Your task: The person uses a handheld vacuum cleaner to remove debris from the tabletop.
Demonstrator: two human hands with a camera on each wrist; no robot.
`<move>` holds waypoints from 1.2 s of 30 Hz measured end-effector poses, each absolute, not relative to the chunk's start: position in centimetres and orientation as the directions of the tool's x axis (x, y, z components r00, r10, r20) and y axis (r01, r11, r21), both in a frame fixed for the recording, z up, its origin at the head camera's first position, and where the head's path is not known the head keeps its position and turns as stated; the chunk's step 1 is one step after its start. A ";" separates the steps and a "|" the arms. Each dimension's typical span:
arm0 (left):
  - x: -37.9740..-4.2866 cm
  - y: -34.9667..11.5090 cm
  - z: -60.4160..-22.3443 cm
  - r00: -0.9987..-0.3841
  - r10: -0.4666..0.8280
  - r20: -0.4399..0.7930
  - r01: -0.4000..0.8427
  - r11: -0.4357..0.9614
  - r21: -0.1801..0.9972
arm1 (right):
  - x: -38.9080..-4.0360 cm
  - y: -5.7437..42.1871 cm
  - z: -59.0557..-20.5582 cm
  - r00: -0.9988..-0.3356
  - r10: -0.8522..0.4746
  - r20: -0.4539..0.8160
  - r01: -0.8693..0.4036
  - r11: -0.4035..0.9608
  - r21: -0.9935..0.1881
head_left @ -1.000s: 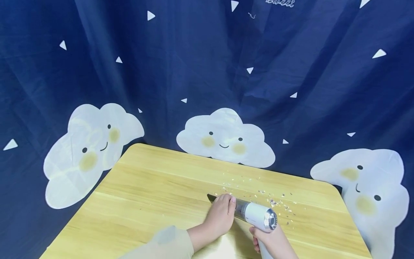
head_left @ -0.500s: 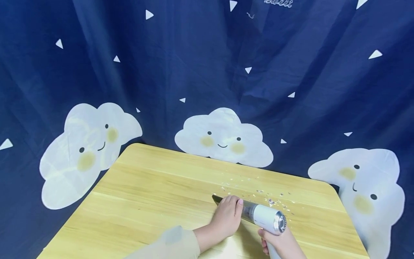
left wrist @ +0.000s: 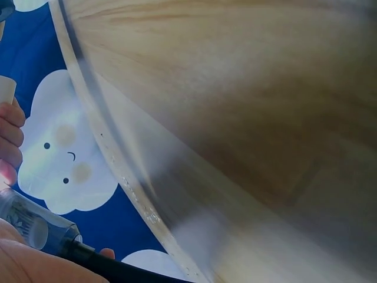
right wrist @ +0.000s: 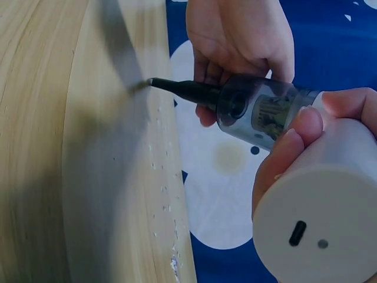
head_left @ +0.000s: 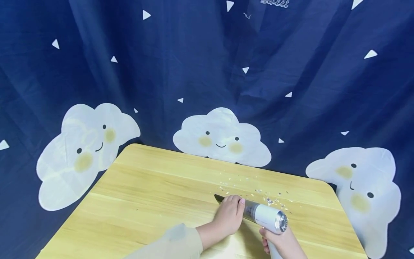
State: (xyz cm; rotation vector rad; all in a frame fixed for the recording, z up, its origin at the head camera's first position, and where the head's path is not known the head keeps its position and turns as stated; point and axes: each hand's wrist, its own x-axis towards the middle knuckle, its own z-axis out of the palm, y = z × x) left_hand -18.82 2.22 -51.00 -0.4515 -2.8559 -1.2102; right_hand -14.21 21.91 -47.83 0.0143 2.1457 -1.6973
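Note:
A white handheld vacuum cleaner [head_left: 268,217] is held tilted above the wooden table [head_left: 155,187]. Its dark pointed nozzle [right wrist: 188,90] points left and away, and its dust cup [right wrist: 259,109] is see-through. My right hand [head_left: 284,241] grips the white handle. Around the front end, where nozzle and cup join, my left hand [head_left: 230,215] is wrapped; in the right wrist view its fingertips [right wrist: 206,115] show behind the cup. Small pale and dark scraps [head_left: 270,201] lie scattered beyond the vacuum cleaner.
A dark blue curtain [head_left: 200,54] printed with smiling clouds and white triangles hangs behind the table. The table's far edge [head_left: 207,157] meets it, with rounded corners at left and right.
Both hands and the vacuum cleaner have shifted right together across the table, mostly in the first half second. Both grips look the same, and the head view has turned slightly right.

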 end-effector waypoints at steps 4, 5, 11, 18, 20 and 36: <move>-19.0 1.9 -51.0 -0.961 0.258 0.101 0.253 0.667 0.701 | -14.3 21.6 -48.0 -0.924 -0.233 -0.303 0.241 0.259 -0.935; -19.0 1.9 -51.0 -0.961 0.257 0.101 0.252 0.669 0.700 | -14.4 21.5 -48.1 -0.925 -0.231 -0.301 0.240 0.256 -0.936; -19.5 1.4 -51.4 -0.962 0.250 0.114 0.258 0.678 0.688 | -14.8 20.8 -48.1 -0.929 -0.205 -0.307 0.255 0.244 -0.936; -20.0 1.3 -51.6 -0.960 0.252 0.123 0.266 0.679 0.684 | -14.8 20.3 -47.9 -0.936 -0.194 -0.294 0.245 0.239 -0.939; -20.1 1.4 -51.6 -0.957 0.263 0.124 0.274 0.677 0.683 | -14.8 20.4 -47.9 -0.936 -0.186 -0.298 0.249 0.248 -0.936; -20.6 2.2 -51.9 -0.936 0.308 0.170 0.340 0.670 0.660 | -14.7 21.2 -48.1 -0.942 -0.138 -0.307 0.261 0.279 -0.924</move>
